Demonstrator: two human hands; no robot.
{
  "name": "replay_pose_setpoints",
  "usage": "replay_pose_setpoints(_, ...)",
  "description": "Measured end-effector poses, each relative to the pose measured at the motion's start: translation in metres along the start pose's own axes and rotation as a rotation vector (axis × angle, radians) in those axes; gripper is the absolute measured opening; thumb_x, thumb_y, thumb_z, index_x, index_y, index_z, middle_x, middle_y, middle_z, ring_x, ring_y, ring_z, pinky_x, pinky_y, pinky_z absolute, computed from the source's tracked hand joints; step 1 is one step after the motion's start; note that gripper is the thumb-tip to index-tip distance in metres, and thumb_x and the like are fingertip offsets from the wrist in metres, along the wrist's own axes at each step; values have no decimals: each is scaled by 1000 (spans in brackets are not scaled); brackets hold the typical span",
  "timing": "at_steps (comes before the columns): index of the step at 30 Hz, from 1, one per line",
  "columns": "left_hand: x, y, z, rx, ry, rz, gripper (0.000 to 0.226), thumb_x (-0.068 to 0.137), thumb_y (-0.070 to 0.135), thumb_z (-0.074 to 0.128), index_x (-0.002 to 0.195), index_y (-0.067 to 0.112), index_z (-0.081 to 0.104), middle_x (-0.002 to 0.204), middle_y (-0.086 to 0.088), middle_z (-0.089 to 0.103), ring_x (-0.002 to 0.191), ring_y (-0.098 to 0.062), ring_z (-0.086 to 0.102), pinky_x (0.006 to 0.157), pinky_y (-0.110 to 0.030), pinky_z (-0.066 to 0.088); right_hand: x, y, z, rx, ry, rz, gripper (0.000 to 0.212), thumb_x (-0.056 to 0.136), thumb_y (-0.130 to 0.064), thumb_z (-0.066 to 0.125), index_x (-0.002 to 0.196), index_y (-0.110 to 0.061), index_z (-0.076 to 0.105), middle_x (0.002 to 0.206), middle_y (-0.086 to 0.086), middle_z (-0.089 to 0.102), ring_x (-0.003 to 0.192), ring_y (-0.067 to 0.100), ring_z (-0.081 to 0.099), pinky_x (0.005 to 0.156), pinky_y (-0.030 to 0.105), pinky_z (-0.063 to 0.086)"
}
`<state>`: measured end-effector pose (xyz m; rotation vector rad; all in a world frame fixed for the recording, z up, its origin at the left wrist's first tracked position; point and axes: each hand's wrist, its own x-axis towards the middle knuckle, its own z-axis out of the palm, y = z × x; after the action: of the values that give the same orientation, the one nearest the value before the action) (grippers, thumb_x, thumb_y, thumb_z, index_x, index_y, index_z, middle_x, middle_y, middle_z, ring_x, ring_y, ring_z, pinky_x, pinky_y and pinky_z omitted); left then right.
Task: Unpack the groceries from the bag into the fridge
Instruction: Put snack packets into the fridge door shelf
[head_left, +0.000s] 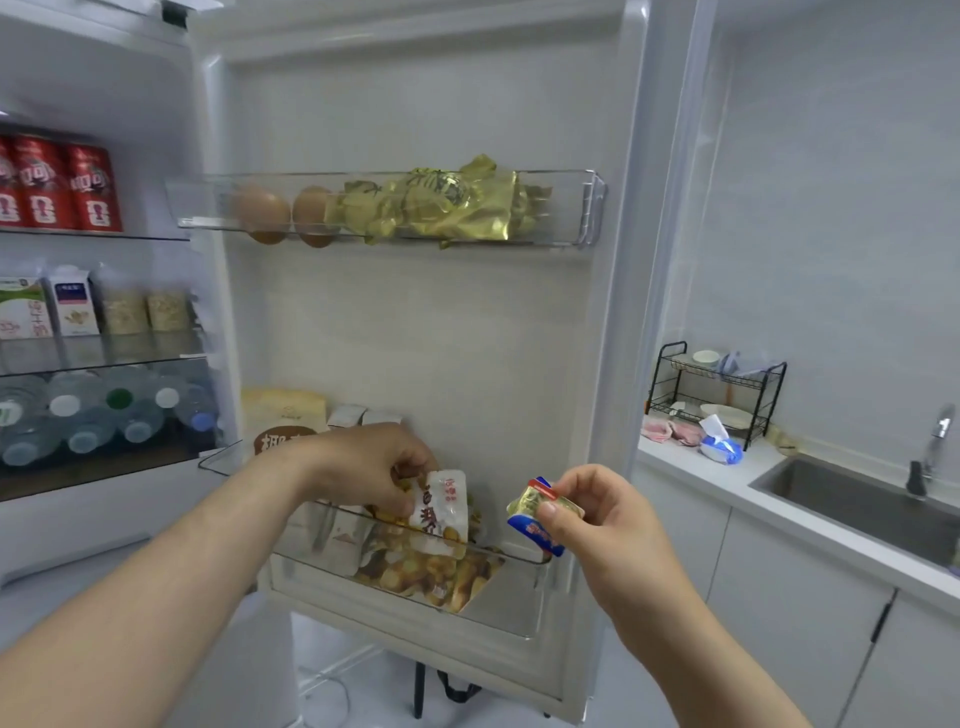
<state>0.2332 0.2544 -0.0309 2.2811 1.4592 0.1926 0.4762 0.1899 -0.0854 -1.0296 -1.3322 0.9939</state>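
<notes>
My left hand (363, 467) pinches a white snack packet (441, 512) over the lower door bin (498, 597), touching the snack bags (421, 571) inside; my right hand (597, 514) pinches a small blue-and-gold packet (537, 512) just beside the bin; 2 eggs (283, 213) and gold packets (447, 205) fill the upper door bin (571, 208).

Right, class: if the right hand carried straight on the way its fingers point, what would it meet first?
Most likely the clear lower door bin, at its right end, just beyond the small packet the right hand pinches. Depth is unclear, so it might pass above the rim.
</notes>
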Motion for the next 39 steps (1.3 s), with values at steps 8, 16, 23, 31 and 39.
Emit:
replay_pose_setpoints(8, 13, -12, 1, 236, -59, 37, 27, 81, 19, 67, 102, 36, 69, 97, 18, 67, 89, -1, 62, 80, -27, 55, 13, 2, 21, -119, 62, -1, 15, 87, -13, 73, 81, -20, 62, 79, 0, 73, 77, 14, 72, 58, 21, 48)
replay_pose_setpoints(16, 20, -23, -7, 217, 17, 122, 20, 82, 25, 71, 97, 33, 62, 95, 16, 61, 87, -3, 59, 73, -21, 51, 26, 3, 37, -188, 150, 8, 16, 87, -11, 71, 81, -22, 62, 77, 0, 72, 72, 13, 70, 65, 32, 56)
replay_pose_setpoints(23, 18, -1, -8, -14, 183, 259, 22, 87, 36, 67, 108, 41, 62, 99, 18, 62, 92, 2, 60, 85, -21, 53, 27, 4, 39, -203, 202, -14, 13, 85, -9, 73, 77, -16, 66, 75, 8, 72, 71, 18, 68, 67, 37, 57)
replay_pose_setpoints(31, 21, 21, 6, -414, 154, 402, 15, 87, 24, 71, 101, 27, 72, 89, 11, 73, 83, -2, 68, 71, -19, 56, 20, 2, 43, -123, 215, -92, 6, 85, -8, 73, 85, -14, 71, 79, 3, 74, 74, 16, 72, 62, 24, 56)
replay_pose_setpoints(39, 27, 20, 10, -464, 110, 391, 13, 81, 22, 75, 91, 25, 67, 83, 1, 73, 77, -19, 71, 74, -47, 59, 18, 1, 40, -21, 266, -105, 7, 83, -8, 73, 86, -14, 75, 80, 4, 76, 76, 17, 73, 62, 22, 56)
